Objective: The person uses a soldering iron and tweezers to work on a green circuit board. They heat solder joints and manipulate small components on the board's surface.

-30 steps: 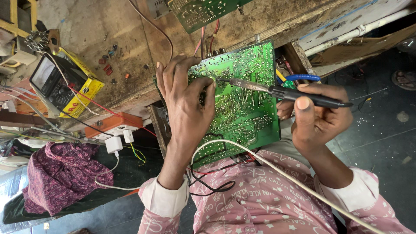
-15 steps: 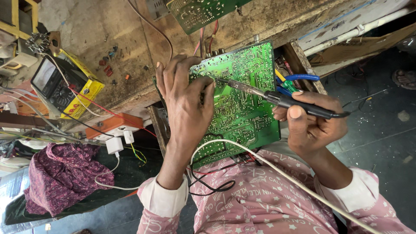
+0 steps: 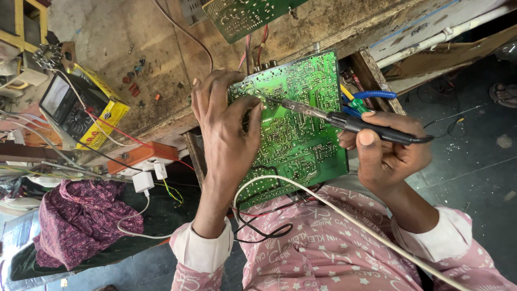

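Observation:
A green circuit board (image 3: 301, 129) leans from my lap against the edge of a worn wooden bench (image 3: 161, 70), solder side up. My left hand (image 3: 223, 126) lies on the board's left part, thumb and fingers pinched near its upper left corner; what they pinch is too small to tell. My right hand (image 3: 385, 153) grips the black handle of a soldering iron (image 3: 334, 117). Its metal tip rests on the board right beside my left fingertips. A white cord (image 3: 334, 207) runs across my pink shirt.
A second green circuit board (image 3: 247, 15) lies at the bench's far edge. A multimeter (image 3: 67, 105) in a yellow case sits at left with red and black leads. An orange power strip (image 3: 141, 157) holds white plugs. Purple cloth (image 3: 75, 221) lies lower left. Blue-handled tools (image 3: 366, 99) lie beside the board.
The soldering iron's tip has slid left across the board, from its right part up to my left fingertips. My left hand has stayed in place.

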A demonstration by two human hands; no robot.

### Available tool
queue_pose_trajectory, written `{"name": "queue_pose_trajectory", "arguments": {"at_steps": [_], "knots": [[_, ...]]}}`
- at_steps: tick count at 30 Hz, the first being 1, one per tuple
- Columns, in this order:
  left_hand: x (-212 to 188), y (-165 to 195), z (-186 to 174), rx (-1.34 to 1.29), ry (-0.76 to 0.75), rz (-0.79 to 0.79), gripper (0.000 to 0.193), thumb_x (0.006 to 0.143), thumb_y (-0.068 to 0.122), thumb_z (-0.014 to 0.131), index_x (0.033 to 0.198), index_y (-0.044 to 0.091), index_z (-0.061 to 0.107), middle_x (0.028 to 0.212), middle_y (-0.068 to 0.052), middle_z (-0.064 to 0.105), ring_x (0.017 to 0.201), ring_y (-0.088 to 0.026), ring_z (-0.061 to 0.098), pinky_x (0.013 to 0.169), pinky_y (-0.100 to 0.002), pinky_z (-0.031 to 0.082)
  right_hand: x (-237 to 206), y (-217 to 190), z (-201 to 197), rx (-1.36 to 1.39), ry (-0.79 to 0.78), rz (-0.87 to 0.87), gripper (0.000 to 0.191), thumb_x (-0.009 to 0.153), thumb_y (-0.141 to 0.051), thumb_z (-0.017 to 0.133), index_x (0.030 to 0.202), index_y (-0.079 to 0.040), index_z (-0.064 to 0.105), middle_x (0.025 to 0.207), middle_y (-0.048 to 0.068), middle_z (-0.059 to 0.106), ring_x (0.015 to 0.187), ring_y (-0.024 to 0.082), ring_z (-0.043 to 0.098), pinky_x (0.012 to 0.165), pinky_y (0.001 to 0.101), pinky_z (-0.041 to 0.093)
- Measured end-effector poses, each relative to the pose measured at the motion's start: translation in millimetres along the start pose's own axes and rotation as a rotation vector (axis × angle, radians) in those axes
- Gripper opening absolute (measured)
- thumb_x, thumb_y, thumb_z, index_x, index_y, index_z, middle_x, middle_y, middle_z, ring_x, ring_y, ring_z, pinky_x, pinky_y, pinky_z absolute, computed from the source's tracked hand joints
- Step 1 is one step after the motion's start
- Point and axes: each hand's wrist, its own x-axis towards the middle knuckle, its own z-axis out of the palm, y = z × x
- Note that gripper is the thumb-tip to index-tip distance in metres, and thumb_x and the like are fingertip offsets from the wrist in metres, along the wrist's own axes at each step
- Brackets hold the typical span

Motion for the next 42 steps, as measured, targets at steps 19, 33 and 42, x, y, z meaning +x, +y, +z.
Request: {"name": "queue_pose_trajectory", "arguments": {"at_steps": [19, 33, 42], "knots": [[1.0, -2.0, -1.7, 0.043, -0.057, 0.037, 0.009, 0.091, 0.015, 0.077, 0.095, 0.006, 0.076, 0.137, -0.011, 0.056, 0.141, -0.034, 0.044, 0.125, -0.06, 0.023, 1.7, 1.9, 0.5, 0.082, 0.029, 0.034, 0.035, 0.114, -0.024, 0.068, 0.124, 0.006, 0.052, 0.09, 0.019, 0.068, 0.071, 0.02, 0.072, 0.062, 0.029, 0.063], [6.0, -3.3, -2.5, 0.046, -0.075, 0.078, 0.008, 0.088, 0.012, 0.077, 0.091, 0.005, 0.077, 0.136, -0.012, 0.057, 0.139, -0.035, 0.044, 0.12, -0.057, 0.029, 14.4, 8.5, 6.5, 0.244, 0.105, 0.059, 0.031, 0.114, -0.019, 0.069, 0.122, 0.007, 0.053, 0.093, 0.02, 0.065, 0.067, 0.022, 0.069, 0.056, 0.0293, 0.058], [7.8, -2.0, -3.0, 0.041, -0.083, 0.078, 0.008, 0.088, 0.011, 0.078, 0.092, 0.004, 0.077, 0.136, -0.012, 0.057, 0.138, -0.035, 0.045, 0.119, -0.057, 0.03, 17.2, 8.4, 5.2, 0.266, 0.108, 0.076, 0.032, 0.113, -0.019, 0.069, 0.122, 0.008, 0.053, 0.095, 0.021, 0.065, 0.068, 0.023, 0.069, 0.055, 0.0297, 0.057]]}}
